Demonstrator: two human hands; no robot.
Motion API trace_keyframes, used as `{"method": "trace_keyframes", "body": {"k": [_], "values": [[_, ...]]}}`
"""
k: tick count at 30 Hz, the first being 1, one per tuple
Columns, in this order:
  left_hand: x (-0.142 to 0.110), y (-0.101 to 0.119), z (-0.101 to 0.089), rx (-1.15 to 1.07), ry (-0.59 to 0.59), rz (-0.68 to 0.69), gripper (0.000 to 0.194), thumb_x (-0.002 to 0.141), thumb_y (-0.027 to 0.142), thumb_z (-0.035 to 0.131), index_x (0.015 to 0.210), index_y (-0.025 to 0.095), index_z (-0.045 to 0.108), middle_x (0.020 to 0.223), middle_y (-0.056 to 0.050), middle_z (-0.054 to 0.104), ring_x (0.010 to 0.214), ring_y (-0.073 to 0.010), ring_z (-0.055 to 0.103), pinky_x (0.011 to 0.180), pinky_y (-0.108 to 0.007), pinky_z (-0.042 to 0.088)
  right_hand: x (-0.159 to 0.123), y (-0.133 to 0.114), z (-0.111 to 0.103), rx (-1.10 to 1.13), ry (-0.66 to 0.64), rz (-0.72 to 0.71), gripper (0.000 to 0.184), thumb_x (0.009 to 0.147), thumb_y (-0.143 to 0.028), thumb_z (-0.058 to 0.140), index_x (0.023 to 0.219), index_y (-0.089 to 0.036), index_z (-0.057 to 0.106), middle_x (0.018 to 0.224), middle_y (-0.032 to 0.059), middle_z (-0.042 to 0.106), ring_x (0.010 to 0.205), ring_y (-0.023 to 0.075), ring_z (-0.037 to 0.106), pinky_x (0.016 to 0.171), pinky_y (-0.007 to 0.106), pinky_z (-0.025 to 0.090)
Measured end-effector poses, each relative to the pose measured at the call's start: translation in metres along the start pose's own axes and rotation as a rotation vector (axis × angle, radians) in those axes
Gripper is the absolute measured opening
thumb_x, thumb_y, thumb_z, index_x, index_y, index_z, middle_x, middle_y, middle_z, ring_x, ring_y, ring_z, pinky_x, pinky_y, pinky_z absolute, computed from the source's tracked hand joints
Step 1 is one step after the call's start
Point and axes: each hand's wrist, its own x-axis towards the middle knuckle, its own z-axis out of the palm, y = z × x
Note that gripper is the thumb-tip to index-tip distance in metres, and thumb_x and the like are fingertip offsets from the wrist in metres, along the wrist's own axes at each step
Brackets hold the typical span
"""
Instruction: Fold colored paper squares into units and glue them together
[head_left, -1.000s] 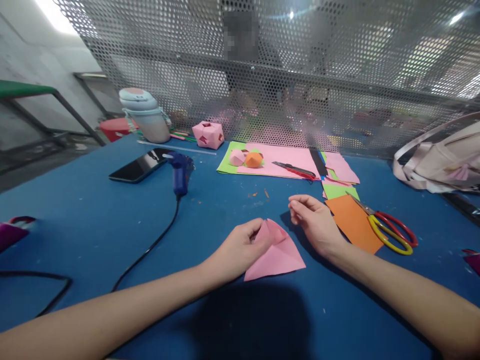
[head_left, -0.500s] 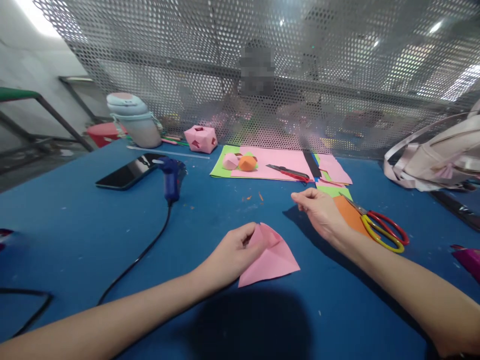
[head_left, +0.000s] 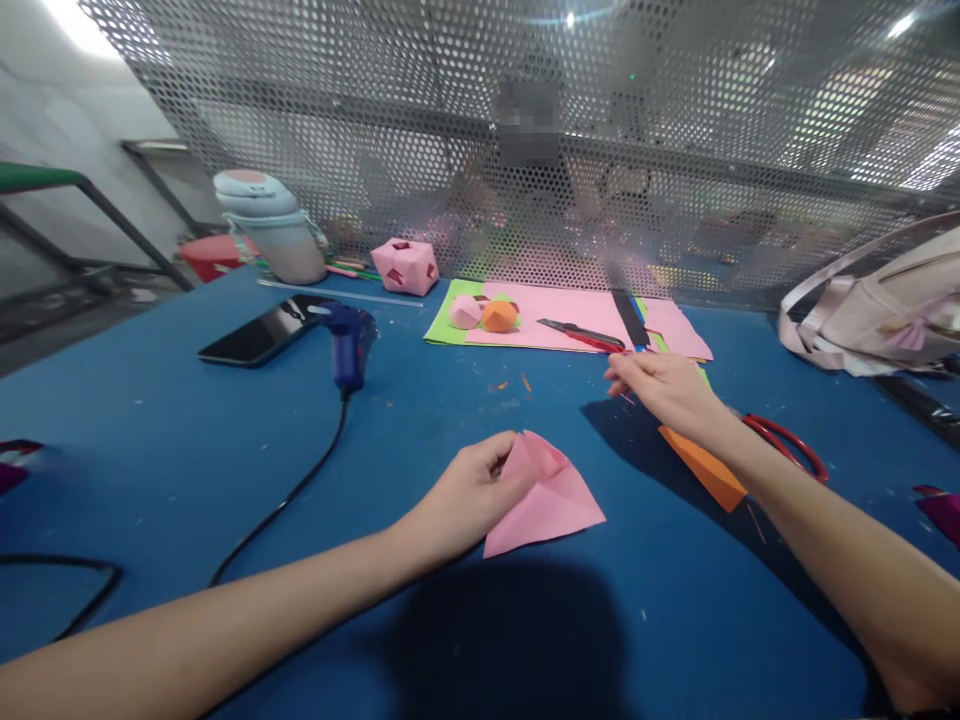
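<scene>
Now left hand [head_left: 469, 495] pinching folded pink paper [head_left: 546, 497], point toward screen, right hand [head_left: 664, 388] loosely curled, empty.

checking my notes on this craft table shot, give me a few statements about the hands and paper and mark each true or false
1. The left hand pinches the folded pink paper on the blue table. True.
2. The right hand holds the scissors. False: it hovers in front of the utility knife, and the scissors lie under its forearm, unheld.
3. A blue glue gun lies beside a phone. True.
4. The orange sheet lies under the folded pink paper. False: it lies apart, to the right, below the right forearm.
5. The pink paper cube sits near the mesh screen. True.
</scene>
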Motion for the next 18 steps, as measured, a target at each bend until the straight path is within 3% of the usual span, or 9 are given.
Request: {"method": "trace_keyframes", "body": {"k": [3, 6, 12, 18], "values": [[0.001, -0.001, 0.001, -0.013, 0.011, -0.043, 0.025, 0.081, 0.038, 0.055, 0.084, 0.014, 0.062, 0.076, -0.002, 0.064, 0.068, -0.0148, 0.056, 0.057, -0.023, 0.043, -0.022, -0.032, 0.017, 0.106, -0.157, -0.117, 0.027, 0.087, -0.044, 0.05, 0.091, -0.024, 0.067, 0.092, 0.0031, 0.068, 0.083, 0.0187, 0.06, 0.071, 0.032, 0.042], [0.001, -0.001, 0.002, -0.034, 0.04, -0.036, 0.025, 0.079, 0.038, 0.057, 0.087, 0.015, 0.062, 0.079, -0.002, 0.064, 0.071, -0.0147, 0.056, 0.059, -0.023, 0.043, -0.04, -0.054, 0.035, -0.006, -0.196, -0.097, 0.03, 0.074, -0.048, 0.065, 0.089, -0.022, 0.061, 0.087, 0.0023, 0.065, 0.077, 0.0178, 0.057, 0.064, 0.029, 0.041], [0.0, 0.0, 0.003, -0.044, 0.082, -0.042, 0.029, 0.08, 0.043, 0.056, 0.081, 0.014, 0.058, 0.075, -0.001, 0.059, 0.069, -0.0136, 0.052, 0.059, -0.022, 0.042, -0.045, -0.058, 0.045, 0.081, -0.207, -0.044, 0.013, 0.083, -0.023, 0.053, 0.071, -0.019, 0.056, 0.069, -0.0012, 0.06, 0.062, 0.0115, 0.051, 0.055, 0.025, 0.035], [-0.002, 0.001, -0.001, -0.061, 0.109, 0.02, 0.029, 0.084, 0.042, 0.05, 0.079, 0.015, 0.059, 0.073, 0.0, 0.056, 0.069, -0.0124, 0.049, 0.059, -0.021, 0.04, -0.045, -0.058, 0.044, 0.201, -0.209, -0.024, 0.012, 0.082, -0.024, 0.053, 0.072, -0.019, 0.058, 0.067, -0.002, 0.06, 0.062, 0.0113, 0.052, 0.055, 0.023, 0.037]]}}
